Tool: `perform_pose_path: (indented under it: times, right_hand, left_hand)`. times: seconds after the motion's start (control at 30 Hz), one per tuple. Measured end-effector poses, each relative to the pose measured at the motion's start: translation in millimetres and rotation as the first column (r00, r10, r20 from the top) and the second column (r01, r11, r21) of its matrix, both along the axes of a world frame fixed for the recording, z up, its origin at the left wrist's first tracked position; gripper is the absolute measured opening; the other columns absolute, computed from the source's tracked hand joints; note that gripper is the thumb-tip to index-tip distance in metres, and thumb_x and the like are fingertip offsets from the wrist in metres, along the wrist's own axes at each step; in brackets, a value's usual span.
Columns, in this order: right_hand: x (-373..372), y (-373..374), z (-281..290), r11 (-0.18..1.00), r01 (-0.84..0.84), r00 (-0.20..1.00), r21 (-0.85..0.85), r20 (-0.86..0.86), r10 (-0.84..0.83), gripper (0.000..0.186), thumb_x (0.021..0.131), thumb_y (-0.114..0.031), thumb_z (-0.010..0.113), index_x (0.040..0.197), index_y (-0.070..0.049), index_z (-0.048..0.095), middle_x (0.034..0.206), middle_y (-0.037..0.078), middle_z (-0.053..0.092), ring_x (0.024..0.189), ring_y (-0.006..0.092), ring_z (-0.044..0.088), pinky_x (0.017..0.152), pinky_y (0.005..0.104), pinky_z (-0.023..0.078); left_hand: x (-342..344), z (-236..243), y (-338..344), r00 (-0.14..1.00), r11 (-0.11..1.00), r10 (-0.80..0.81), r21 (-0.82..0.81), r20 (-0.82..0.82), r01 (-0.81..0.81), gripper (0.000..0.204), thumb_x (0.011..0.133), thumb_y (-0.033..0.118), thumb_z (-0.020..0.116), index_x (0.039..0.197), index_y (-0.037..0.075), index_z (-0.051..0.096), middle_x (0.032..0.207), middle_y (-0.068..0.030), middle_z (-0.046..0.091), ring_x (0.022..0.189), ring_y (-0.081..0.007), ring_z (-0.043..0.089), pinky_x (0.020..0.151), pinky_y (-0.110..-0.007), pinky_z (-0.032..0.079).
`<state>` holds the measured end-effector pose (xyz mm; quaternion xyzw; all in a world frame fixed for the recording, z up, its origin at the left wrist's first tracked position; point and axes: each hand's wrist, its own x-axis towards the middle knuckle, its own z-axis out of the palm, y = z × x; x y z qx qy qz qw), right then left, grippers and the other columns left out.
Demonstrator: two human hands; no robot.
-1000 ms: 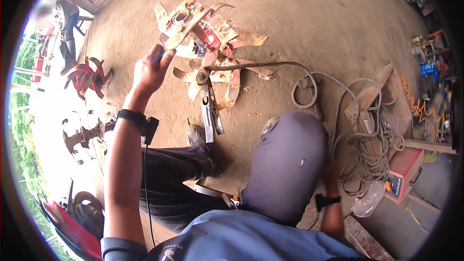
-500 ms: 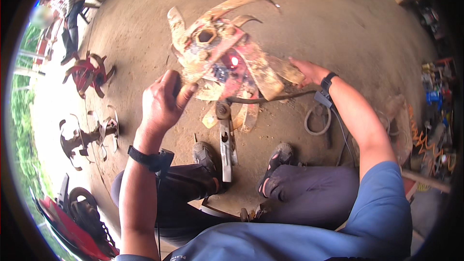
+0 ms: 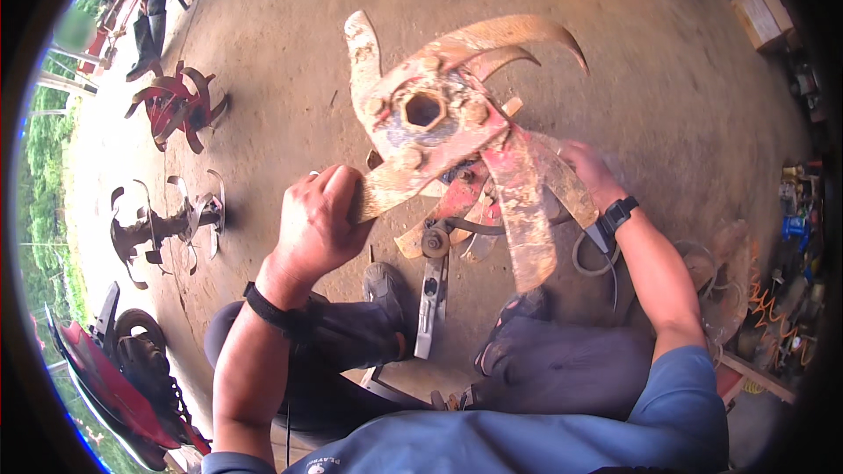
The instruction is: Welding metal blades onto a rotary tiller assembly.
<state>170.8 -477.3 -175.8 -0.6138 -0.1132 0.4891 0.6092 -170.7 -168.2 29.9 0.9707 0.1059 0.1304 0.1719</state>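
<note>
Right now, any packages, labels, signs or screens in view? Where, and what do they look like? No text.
Cardboard box: top right on the dirt floor, boxy, brown.
Blue container: right edge among clutter, small; too blurred to say more.
Shirt label: bottom edge on the blue shirt, small pale print.
No signs or screens visible; the hands hold only the rusty tiller blade assembly.

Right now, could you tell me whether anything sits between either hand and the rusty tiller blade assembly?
Nothing visible does. The left hand already grips one blade of the tiller blade assembly, and the right hand rests against its blades on the other side.
</note>
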Motion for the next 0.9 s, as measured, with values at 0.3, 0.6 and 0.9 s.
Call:
perform_pose_path:
  times: [0.3,0.6,0.9]
  right_hand:
    - [6.4,-9.2,153.2,0.884,0.367,0.888,-0.289,0.393,-0.24,0.01,0.098,-0.018,0.058,0.101,-0.011,0.066,0.078,-0.004,0.058,0.058,0.0055,0.048,0.049,0.0261,0.04]
    - [6.0,-2.2,167.0,0.87,0.379,0.815,-0.314,0.559,-0.154,0.019,0.099,-0.018,0.058,0.11,-0.007,0.069,0.082,-0.007,0.056,0.06,0.0043,0.047,0.049,0.0232,0.041]
    - [-18.0,75.8,171.8,0.89,0.24,0.505,-0.387,0.833,0.226,0.038,0.103,-0.029,0.054,0.126,-0.003,0.069,0.088,0.015,0.073,0.077,0.0295,0.072,0.075,0.0443,0.056]
  left_hand:
    - [11.8,-116.1,14.4,0.962,0.967,0.126,-0.189,-0.24,-0.174,0.031,0.091,0.022,0.081,0.096,0.004,0.056,0.089,-0.0187,0.067,0.09,-0.0428,0.066,0.089,-0.053,0.048]
    - [24.5,-219.5,-13.0,0.962,0.868,0.099,-0.451,-0.253,-0.208,0.068,0.092,0.027,0.085,0.146,-0.003,0.056,0.131,-0.0293,0.068,0.127,-0.0455,0.065,0.107,-0.049,0.053]
    - [7.8,-102.2,53.0,0.906,0.491,0.336,-0.774,-0.256,-0.401,0.06,0.113,0.049,0.054,0.153,0.004,0.052,0.129,-0.0184,0.072,0.099,-0.0228,0.075,0.069,-0.034,0.059]
